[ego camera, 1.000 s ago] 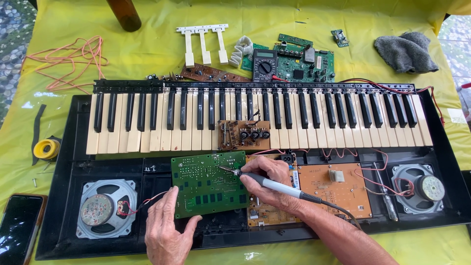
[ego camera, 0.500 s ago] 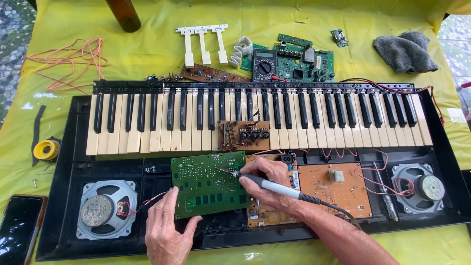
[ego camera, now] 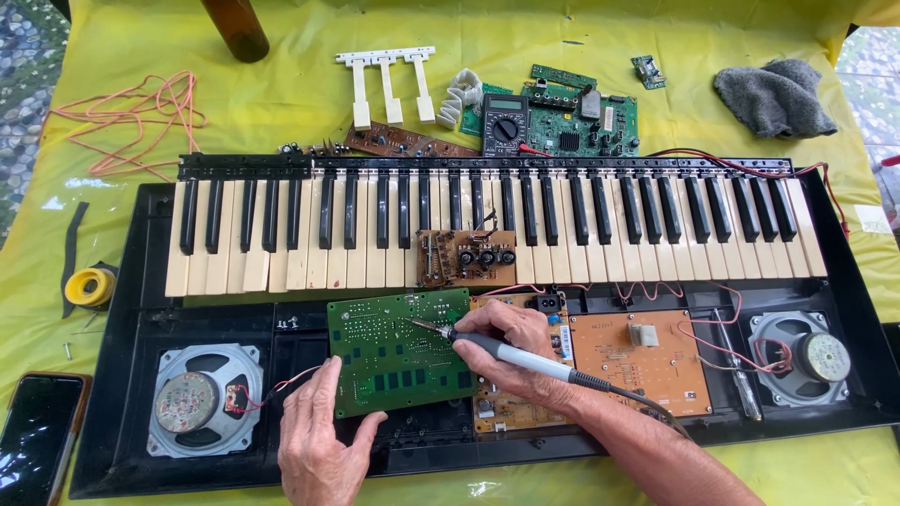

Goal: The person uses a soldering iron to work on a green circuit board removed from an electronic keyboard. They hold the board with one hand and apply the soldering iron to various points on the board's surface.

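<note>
On the yellow cloth [ego camera: 581, 28] in front of me lies the opened electronic keyboard [ego camera: 487, 234], its black lower shell [ego camera: 112, 450] bared and the row of keys still seated along the top, so I judge the stripping-down done and the board work in hand, with all the closing-up left. Down in the shell I see a round speaker [ego camera: 202, 400] at the left and another speaker [ego camera: 797, 358] at the right, both wired in by thin red leads, and an orange-brown circuit board [ego camera: 637, 361] lying flat between them. Loose parts wait beyond the keys: three white keys [ego camera: 389, 84] on their strip, a multimeter [ego camera: 506, 122], a green board [ego camera: 586, 126] and a grey rag [ego camera: 773, 96]. The green circuit board [ego camera: 398, 351], the piece being worked on, sits tilted near the shell's middle. My left hand [ego camera: 319, 440] pinches its lower edge, fingers curled narrow, steadying it. My right hand [ego camera: 502, 351] is closed pen-fashion round the soldering iron [ego camera: 497, 349], whose tip rests on the board's upper right area. Whether the joint there is finished I cannot tell. A small brown board [ego camera: 466, 258] lies on the keys, a solder reel [ego camera: 91, 286] far left.
</note>
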